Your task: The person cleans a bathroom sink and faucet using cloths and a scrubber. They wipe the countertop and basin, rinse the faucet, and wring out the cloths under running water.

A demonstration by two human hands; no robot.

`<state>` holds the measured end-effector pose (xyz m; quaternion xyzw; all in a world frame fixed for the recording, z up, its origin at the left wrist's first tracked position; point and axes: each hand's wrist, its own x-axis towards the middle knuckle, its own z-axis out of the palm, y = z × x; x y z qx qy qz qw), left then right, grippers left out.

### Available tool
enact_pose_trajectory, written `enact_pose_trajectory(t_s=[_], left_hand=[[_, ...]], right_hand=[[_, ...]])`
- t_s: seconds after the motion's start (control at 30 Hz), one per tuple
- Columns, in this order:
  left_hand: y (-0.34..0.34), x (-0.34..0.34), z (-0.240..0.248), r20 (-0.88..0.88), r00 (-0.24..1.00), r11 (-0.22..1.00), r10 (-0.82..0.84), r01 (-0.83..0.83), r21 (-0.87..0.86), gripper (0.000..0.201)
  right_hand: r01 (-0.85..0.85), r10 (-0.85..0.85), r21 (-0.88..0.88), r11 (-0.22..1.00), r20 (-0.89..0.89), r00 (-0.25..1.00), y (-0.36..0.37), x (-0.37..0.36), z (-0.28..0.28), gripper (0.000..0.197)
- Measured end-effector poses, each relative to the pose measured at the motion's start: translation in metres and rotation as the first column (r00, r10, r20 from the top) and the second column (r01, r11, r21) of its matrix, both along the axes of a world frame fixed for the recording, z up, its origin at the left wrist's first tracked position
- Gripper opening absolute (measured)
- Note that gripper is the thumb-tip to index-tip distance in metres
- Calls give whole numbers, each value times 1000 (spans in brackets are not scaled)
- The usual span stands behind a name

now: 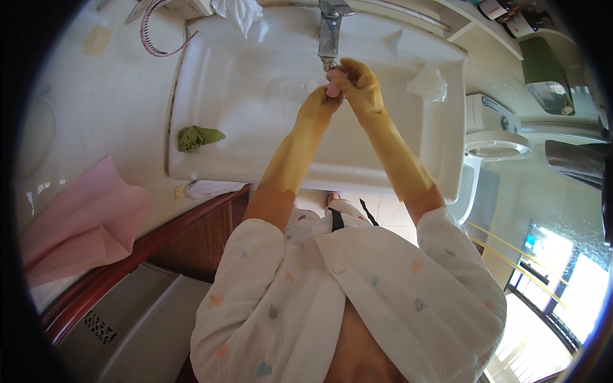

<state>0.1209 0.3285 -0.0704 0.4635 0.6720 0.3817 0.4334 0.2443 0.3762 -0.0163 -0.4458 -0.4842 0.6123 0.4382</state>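
Both my hands wear yellow gloves and meet just below the outlet of the metal faucet (329,39), over the white sink (236,96). Between them is a small pink, rounded, soft-looking piece (333,83); its kind does not show. My left hand (323,103) is closed on its lower end. My right hand (363,88) curls around its right side, fingers bent near the outlet. Part of the piece is hidden by the fingers. A crumpled green cloth (196,138) lies in the sink's left front corner.
A whitish translucent piece (429,84) lies at the sink's right side. A white cloth (239,13) hangs over the back left rim. On the left counter are a headband (148,32) and a pink cloth (96,223). A toilet (498,147) stands to the right.
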Motion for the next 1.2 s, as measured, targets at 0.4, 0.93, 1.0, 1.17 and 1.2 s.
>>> enact_pose_trajectory(t_s=[0.4, 0.93, 1.0, 1.17, 1.2], left_hand=[[-10, -11, 33, -25, 969, 970, -244, 244, -11, 30], [94, -39, 125, -980, 126, 713, 155, 673, 199, 55], [78, -33, 122, -804, 585, 735, 105, 499, 459, 36], [7, -28, 33, -291, 942, 978, 168, -121, 172, 31], [-10, -28, 5, 240, 951, 970, 193, -221, 98, 38]], right_hand=[[-480, 394, 31, 877, 525, 754, 50, 0, -14, 15], [-173, -283, -691, 702, -492, 823, -33, 27, -78, 15], [-169, -225, -578, 798, -547, 806, -24, 34, -79, 12], [125, -192, -239, 963, -284, 940, 13, 37, -9, 21], [0, -15, -56, 998, -270, 963, 12, 16, 10, 26]])
